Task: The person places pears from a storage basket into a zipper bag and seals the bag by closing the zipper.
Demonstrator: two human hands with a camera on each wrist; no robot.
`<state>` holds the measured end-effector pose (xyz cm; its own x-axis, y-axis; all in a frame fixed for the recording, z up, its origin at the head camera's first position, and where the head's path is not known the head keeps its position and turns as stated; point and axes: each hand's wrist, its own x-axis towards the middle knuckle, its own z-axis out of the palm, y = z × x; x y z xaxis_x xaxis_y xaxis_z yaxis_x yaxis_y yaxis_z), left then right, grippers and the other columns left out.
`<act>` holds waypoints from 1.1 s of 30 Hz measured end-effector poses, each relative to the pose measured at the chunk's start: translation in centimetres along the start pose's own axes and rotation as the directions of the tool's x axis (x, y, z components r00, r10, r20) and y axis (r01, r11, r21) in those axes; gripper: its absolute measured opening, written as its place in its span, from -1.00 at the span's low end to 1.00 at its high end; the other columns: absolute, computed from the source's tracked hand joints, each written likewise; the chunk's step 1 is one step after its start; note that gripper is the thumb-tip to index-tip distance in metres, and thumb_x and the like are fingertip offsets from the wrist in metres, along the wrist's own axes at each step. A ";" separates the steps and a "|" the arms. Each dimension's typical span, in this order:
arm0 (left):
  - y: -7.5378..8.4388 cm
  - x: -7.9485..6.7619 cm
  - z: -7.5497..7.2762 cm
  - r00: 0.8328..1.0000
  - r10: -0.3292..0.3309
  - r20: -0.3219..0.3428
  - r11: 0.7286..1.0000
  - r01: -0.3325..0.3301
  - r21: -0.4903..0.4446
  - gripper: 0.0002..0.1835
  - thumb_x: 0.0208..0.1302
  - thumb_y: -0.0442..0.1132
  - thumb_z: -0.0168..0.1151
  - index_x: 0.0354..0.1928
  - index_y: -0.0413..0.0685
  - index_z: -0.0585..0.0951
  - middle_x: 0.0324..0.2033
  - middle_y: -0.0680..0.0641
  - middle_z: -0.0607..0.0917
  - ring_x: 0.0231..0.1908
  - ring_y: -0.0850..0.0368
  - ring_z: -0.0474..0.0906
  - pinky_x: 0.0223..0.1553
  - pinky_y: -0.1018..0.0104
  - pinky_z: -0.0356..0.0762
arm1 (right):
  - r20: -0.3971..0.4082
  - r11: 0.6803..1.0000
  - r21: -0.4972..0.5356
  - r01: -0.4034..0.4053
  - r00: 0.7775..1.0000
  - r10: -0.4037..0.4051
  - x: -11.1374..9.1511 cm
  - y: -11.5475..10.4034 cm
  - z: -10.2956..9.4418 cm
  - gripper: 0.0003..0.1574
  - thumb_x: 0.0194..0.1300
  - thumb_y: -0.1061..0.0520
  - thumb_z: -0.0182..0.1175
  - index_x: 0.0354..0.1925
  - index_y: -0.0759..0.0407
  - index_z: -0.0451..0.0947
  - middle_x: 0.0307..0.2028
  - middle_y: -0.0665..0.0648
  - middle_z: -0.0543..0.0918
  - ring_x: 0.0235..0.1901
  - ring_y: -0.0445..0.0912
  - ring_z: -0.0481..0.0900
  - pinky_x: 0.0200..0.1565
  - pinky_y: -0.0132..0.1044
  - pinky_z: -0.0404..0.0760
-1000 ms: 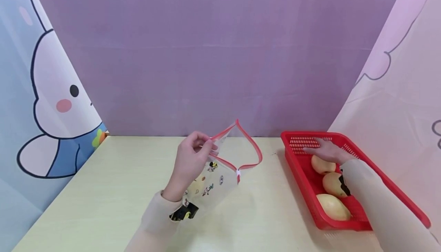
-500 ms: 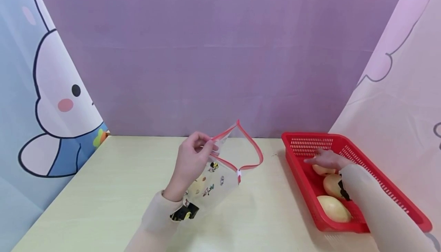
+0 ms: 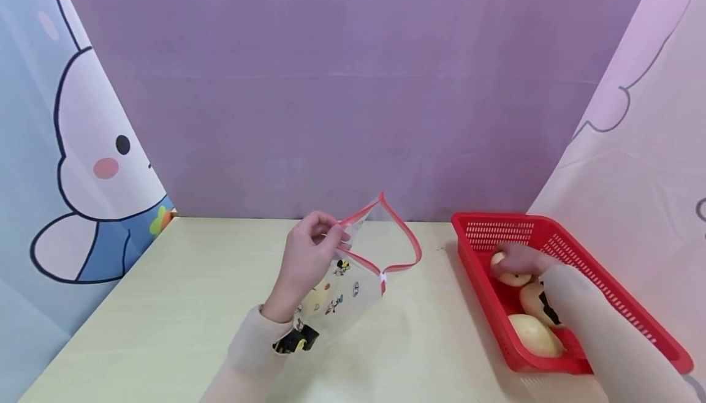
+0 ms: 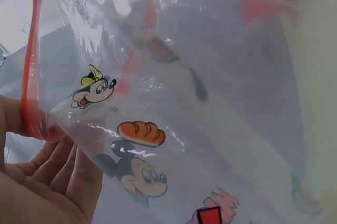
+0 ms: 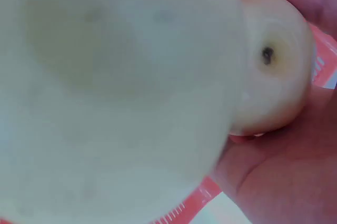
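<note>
Fruit (image 5: 277,71) in right hand (image 3: 523,259) (inside basket (image 3: 485,293))

holding open a clear, red-rimmed bag (image 3: 344,296) over the table (image 3: 204,286); gripping one pale fruit (image 3: 512,278) in the basket (image 3: 481,302), near its far left corner.

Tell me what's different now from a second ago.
The right hand has come down in the red basket and taken hold of the far fruit. The left hand still pinches the bag by its open mouth; the two nearer fruits stay put.
</note>
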<state>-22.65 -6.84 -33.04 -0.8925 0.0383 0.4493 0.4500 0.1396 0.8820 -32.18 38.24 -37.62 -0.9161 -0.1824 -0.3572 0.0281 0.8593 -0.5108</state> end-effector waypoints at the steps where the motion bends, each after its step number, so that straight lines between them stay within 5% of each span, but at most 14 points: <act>1: 0.0 0.0 0.0 1.000 0.000 0.000 1.000 0.000 0.000 -0.95 0.47 -0.36 0.17 -0.14 -0.22 0.56 -0.33 -0.21 0.75 -0.38 0.05 0.73 -0.31 0.29 0.73 | -0.012 1.000 0.005 0.013 1.000 -0.013 0.0 -0.1 0.0 -0.27 0.06 0.13 0.38 0.18 0.31 0.42 -0.15 0.19 0.55 -0.21 0.02 0.57 -0.31 -0.13 0.68; 9: 0.3 -0.1 -0.1 1.000 0.011 -0.017 0.999 -0.010 0.045 -0.95 0.46 -0.36 0.18 -0.15 -0.21 0.57 -0.35 -0.14 0.76 -0.38 0.07 0.71 -0.32 0.31 0.72 | -0.141 0.987 -0.120 0.106 0.982 -0.123 -0.2 -1.0 -0.4 -0.23 0.08 -0.02 0.44 0.21 0.25 0.49 -0.03 0.24 0.57 -0.10 0.09 0.53 -0.30 -0.14 0.69; 18: 0.4 -0.1 -0.1 1.000 0.015 -0.007 0.999 -0.014 0.038 -0.95 0.47 -0.35 0.17 -0.15 -0.19 0.57 -0.35 -0.13 0.76 -0.37 0.06 0.71 -0.33 0.30 0.72 | -0.174 0.989 -0.014 0.150 0.973 -0.150 -1.2 -2.4 -1.0 -0.09 0.01 -0.05 0.52 0.26 0.19 0.39 0.03 0.23 0.52 -0.12 0.07 0.53 -0.34 -0.20 0.73; 33: 0.5 -0.2 -0.1 1.000 0.023 -0.020 0.998 -0.021 0.066 -0.95 0.46 -0.34 0.17 -0.15 -0.18 0.58 -0.36 -0.09 0.76 -0.39 0.08 0.69 -0.34 0.31 0.70 | -0.241 0.984 -0.054 0.170 0.954 -0.178 -2.9 -4.9 -2.5 -0.07 0.09 -0.11 0.50 0.29 0.17 0.33 0.10 0.24 0.51 0.00 0.12 0.51 -0.20 -0.16 0.72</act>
<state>-22.29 -6.86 -32.71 -0.8814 0.0212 0.4719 0.4659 0.2037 0.8611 -30.66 35.78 -32.11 -0.9753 -0.2121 -0.0616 -0.1498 0.8401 -0.5213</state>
